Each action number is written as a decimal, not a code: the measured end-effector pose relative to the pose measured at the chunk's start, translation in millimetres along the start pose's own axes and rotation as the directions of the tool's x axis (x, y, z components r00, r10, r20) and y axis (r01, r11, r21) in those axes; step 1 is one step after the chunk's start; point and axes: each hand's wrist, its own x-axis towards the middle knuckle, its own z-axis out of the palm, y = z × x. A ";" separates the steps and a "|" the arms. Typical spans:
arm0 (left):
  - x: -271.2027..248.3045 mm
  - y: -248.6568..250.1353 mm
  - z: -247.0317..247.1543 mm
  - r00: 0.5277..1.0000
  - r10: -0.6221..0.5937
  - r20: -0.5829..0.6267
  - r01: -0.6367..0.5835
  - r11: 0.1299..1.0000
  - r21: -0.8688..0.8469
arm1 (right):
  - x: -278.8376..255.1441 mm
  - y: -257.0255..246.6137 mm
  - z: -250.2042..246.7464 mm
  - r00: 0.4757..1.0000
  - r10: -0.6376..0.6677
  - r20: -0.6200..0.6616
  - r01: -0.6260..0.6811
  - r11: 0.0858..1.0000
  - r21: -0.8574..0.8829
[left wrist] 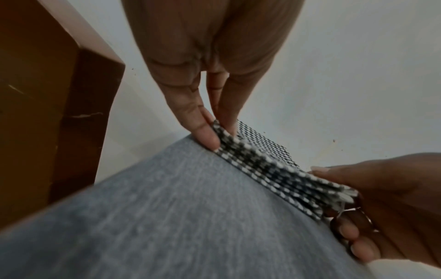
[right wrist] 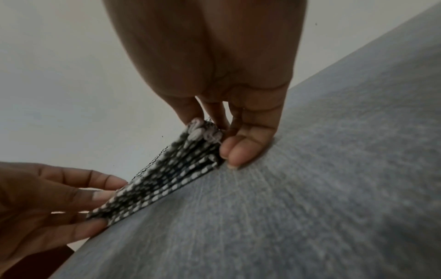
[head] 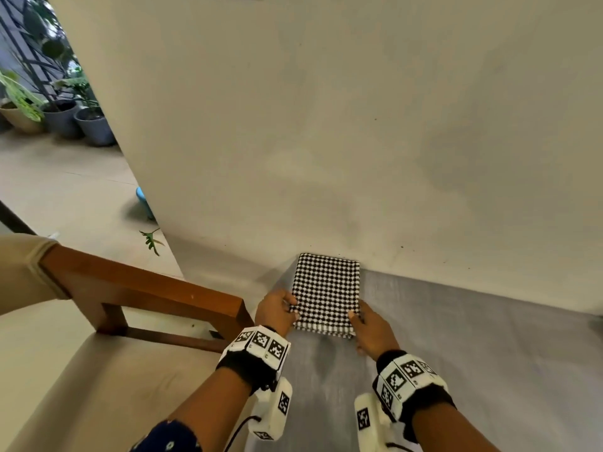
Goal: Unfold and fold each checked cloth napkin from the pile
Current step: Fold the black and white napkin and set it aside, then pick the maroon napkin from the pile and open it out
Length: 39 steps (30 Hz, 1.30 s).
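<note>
So the pile of checked napkins (head: 326,293) sits at the far left corner of the grey table (head: 489,353), pushed right up against the pale wall (head: 326,125), with a wooden chair (head: 146,288) just off the table's left edge. Looks to me like the step in hand is getting hold of the stack at its near corners, either to square it up or to peel the top napkin off. If it's the peel, the trick is separating just one layer: the near edge shows a lot of thin folded layers fanned together, so I'd slide a thumb in over the top one only and lift both corners evenly, otherwise you drag two or three along and the stack skews. Keeping the lower layers pinned while the top one comes away would help too. Now the hands. The left hand (head: 276,310) is at the near left corner, fingers curled in, and the left wrist view shows its fingertips (left wrist: 207,136) pinching the layered edge right at the corner. The right hand (head: 370,327) is at the near right corner doing much the same: the right wrist view shows fingers tucked against the frayed corner with one fingertip pressed down on the table beside it. How many layers each pinch actually catches, I can't tell. Neither hand is spread wide; both are closed down on the cloth edge.
</note>
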 end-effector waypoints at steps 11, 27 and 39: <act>-80.9 13.6 32.1 0.976 0.218 0.019 -0.211 0.913 0.348 | -64.5 40.7 -31.7 0.986 0.157 0.062 -0.169 0.897 0.408; -263.6 74.3 243.1 0.806 0.362 0.469 -0.561 0.721 0.406 | -298.5 289.8 -183.8 0.999 0.020 -0.050 -0.025 0.995 -0.096; -313.4 203.6 357.3 0.676 0.502 0.540 -0.727 0.578 0.372 | -333.0 374.6 -329.7 0.985 0.040 -0.170 -0.101 0.924 -0.368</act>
